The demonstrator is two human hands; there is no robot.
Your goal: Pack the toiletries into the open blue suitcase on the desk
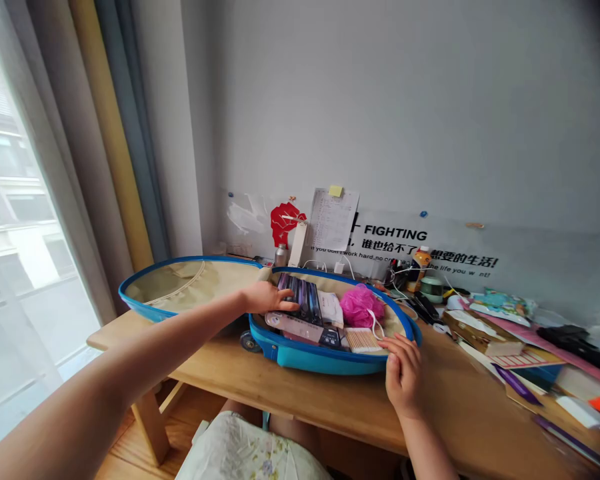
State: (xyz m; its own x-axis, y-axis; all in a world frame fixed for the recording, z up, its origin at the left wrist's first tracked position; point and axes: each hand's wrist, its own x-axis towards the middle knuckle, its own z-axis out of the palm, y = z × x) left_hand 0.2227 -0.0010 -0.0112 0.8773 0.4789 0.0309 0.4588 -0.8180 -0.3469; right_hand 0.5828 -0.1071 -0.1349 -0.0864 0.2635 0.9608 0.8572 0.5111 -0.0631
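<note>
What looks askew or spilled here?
The right end of the brown wooden desk is cluttered, with a flat purple strip lying askew; the white printed paper sheet on the grey wall hangs slightly tilted. Nothing looks spilled in the open blue oval suitcase.

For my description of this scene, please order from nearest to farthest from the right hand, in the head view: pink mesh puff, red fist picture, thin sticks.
From the right hand:
1. Thin sticks: just left of it.
2. Pink mesh puff: behind the sticks, in the blue case.
3. Red fist picture: farther left, on the wall.
</note>
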